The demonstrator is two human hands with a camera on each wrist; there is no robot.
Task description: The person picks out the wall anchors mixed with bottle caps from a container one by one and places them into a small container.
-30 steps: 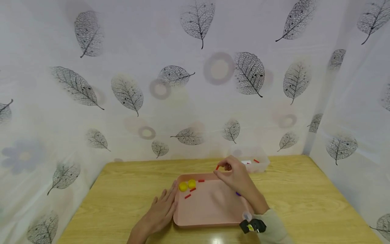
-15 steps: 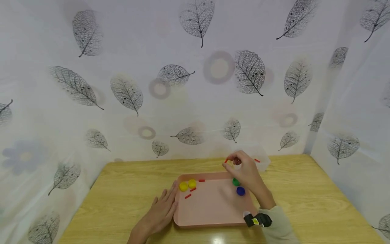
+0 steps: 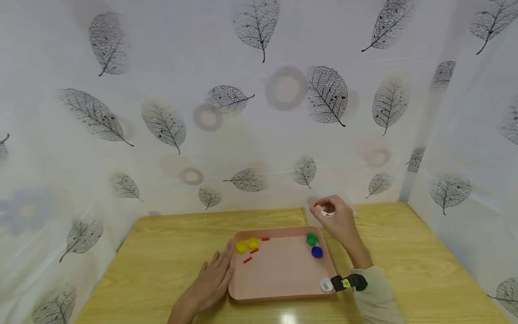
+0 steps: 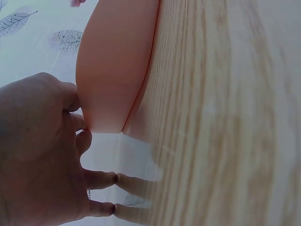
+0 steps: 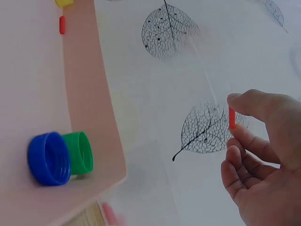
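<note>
My right hand (image 3: 341, 222) pinches a small red stick (image 5: 232, 117) between thumb and forefinger. It is raised over the clear plastic box (image 3: 312, 219) behind the tray, hiding much of that box. My left hand (image 3: 212, 278) rests with straight fingers against the left side of the pink tray (image 3: 283, 276). Two yellow bottle caps (image 3: 252, 243) sit in the tray's far left corner, with several red sticks (image 3: 254, 250) lying near them. A green bottle cap (image 5: 79, 151) and a blue bottle cap (image 5: 49, 158) stand side by side at the far right.
A white round cap (image 3: 326, 284) is in the tray's near right corner, beside the black wrist strap (image 3: 349, 283). The wooden table (image 3: 154, 252) meets leaf-patterned sheeting (image 3: 259, 135) at the back and sides.
My right hand has moved right and away from me, from over the tray to the clear box, still pinching the red stick. The green and blue caps are uncovered. My left hand stays put.
</note>
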